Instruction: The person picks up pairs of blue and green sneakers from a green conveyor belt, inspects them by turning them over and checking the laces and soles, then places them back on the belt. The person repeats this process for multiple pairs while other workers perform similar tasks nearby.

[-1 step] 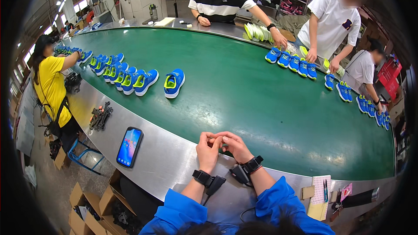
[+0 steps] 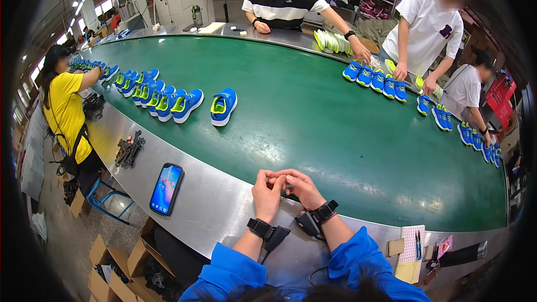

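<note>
My left hand [image 2: 267,194] and my right hand [image 2: 303,189] meet at the fingertips over the near edge of the green belt table [image 2: 347,140]. The fingers of both are curled and pressed together; whatever may lie between them is hidden. Each wrist wears a black strapped device. Farther off, left of my hands, stands a single blue shoe [image 2: 224,107] with a lime lining and white sole. Behind it a row of similar shoes [image 2: 187,105] runs away to the left. On the metal edge to the left lies a lit phone [image 2: 166,189].
Black metal tools [image 2: 130,149] lie beyond the phone. A notepad [image 2: 412,246] with pens rests at the right. Opposite, people handle blue shoes [image 2: 377,83] near pale insoles [image 2: 331,42]. A person in yellow [image 2: 68,117] works at the left. Open cartons [image 2: 114,265] stand below.
</note>
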Demonstrator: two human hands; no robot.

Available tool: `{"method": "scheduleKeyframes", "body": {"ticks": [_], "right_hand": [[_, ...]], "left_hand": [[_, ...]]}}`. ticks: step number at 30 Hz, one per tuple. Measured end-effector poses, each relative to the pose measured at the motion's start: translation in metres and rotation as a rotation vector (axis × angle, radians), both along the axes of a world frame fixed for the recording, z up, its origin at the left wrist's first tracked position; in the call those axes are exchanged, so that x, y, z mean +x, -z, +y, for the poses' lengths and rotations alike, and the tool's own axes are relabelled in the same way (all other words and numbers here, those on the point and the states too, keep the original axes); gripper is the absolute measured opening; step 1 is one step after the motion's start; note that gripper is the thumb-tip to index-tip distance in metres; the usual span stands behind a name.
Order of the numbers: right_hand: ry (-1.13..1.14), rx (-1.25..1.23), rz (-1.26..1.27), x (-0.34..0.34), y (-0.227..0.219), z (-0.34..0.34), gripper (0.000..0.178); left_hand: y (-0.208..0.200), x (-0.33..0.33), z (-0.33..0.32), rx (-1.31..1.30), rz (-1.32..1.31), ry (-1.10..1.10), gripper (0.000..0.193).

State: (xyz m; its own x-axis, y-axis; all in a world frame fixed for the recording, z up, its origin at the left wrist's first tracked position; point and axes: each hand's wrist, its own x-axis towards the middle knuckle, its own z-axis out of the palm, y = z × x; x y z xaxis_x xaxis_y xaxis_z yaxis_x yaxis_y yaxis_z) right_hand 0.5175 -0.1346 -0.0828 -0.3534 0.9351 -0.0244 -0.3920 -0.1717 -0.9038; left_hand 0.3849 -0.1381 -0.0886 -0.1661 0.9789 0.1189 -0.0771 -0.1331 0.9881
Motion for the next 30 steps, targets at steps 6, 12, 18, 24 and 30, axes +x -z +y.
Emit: {"method": "scheduleKeyframes", "body": {"ticks": [6,12,18,24,30], "right_hand": [[0.009,-0.008,-0.015,0.000,-0.001,0.000,0.034],[0.015,-0.017,0.021,-0.001,0.000,0.000,0.034],[0.024,-0.037,0.013,-0.001,-0.001,-0.001,0.037],[0.018,-0.035,0.029,-0.002,0.001,0.000,0.036],[0.024,-0.035,0.020,-0.001,0.000,0.000,0.035]], "left_hand": [[0.002,-0.001,-0.001,-0.048,-0.105,0.049,0.016],[0.005,-0.001,-0.001,-0.056,-0.126,0.036,0.018],[0.005,-0.002,-0.002,-0.077,-0.122,0.028,0.021],[0.008,-0.002,-0.002,-0.076,-0.087,0.020,0.020],[0.011,-0.004,0.000,-0.063,-0.089,0.020,0.020]]}}
